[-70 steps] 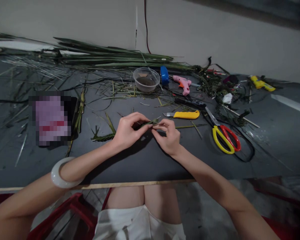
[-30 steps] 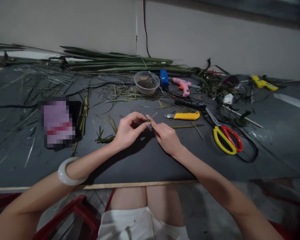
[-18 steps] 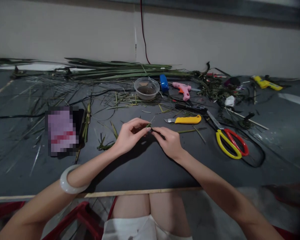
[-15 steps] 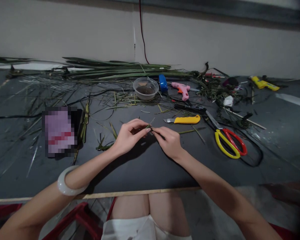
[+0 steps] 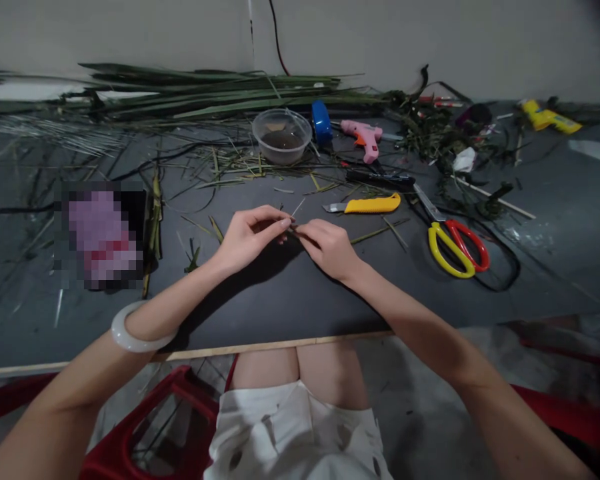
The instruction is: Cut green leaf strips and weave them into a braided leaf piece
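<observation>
My left hand and my right hand meet fingertip to fingertip above the dark table. Between them is a small piece of leaf, mostly hidden by the fingers, with a thin pale wire sticking up from it. Both hands are closed in a pinch on this piece. Behind my right hand lies a yellow utility knife with its blade toward the left. Scissors with one yellow and one red handle rest farther right.
A clear bowl, blue tape roll and pink glue gun stand behind the hands. Long green leaves line the back. A blurred purple object lies left, a yellow tool back right.
The view has tilted downward, so the table and hands appear higher in the picture. Both hands keep their pinch, and the fingers have shifted slightly around the small piece.
</observation>
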A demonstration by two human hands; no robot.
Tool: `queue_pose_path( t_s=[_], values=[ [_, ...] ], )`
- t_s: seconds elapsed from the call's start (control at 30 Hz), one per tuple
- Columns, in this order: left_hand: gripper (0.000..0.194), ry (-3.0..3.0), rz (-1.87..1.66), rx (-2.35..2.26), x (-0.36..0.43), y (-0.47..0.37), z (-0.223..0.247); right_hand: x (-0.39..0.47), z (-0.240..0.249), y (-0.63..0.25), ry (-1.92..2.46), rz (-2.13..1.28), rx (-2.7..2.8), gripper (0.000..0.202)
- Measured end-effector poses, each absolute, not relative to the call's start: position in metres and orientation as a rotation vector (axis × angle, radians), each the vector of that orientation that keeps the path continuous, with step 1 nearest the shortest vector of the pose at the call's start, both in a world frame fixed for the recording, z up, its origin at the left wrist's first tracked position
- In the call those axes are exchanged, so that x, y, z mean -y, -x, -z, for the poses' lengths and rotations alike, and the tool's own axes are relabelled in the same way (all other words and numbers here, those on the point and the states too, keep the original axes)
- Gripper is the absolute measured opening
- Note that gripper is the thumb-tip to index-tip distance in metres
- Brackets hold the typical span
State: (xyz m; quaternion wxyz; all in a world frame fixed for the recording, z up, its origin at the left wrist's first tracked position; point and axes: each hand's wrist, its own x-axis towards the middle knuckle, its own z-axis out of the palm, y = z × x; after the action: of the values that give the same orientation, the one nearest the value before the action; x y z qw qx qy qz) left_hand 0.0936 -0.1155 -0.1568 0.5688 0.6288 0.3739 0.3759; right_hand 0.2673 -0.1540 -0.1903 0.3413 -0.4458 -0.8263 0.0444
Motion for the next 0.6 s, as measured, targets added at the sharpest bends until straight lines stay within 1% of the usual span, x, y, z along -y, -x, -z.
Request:
queue_pose_path(
  t_s=[0.07, 0.17, 0.37, 0.6],
  values=[
    [0.031, -1.384, -0.841, -0.869, 0.1118, -0.0915, 0.1565, 0.1544, 0.1905, -0.2673, 1.141, -0.206, 2.056, 0.02],
    [0.033, -1.251, -0.802, -0.857, 0.108, -0.0892, 0.1554, 0.1567, 0.1895, -0.2662, 1.119, -0.207, 1.992, 0.02],
    [0.026, -1.139, -0.795, -0.838, 0.1082, -0.0885, 0.1507, 0.1591, 0.1836, -0.2681, 1.05, -0.052, 2.052, 0.023],
    [0.019, -1.19, -0.847, -0.767, 0.1133, -0.0907, 0.1474, 0.1537, 0.1836, -0.2716, 1.017, 0.016, 2.289, 0.028]
  ],
)
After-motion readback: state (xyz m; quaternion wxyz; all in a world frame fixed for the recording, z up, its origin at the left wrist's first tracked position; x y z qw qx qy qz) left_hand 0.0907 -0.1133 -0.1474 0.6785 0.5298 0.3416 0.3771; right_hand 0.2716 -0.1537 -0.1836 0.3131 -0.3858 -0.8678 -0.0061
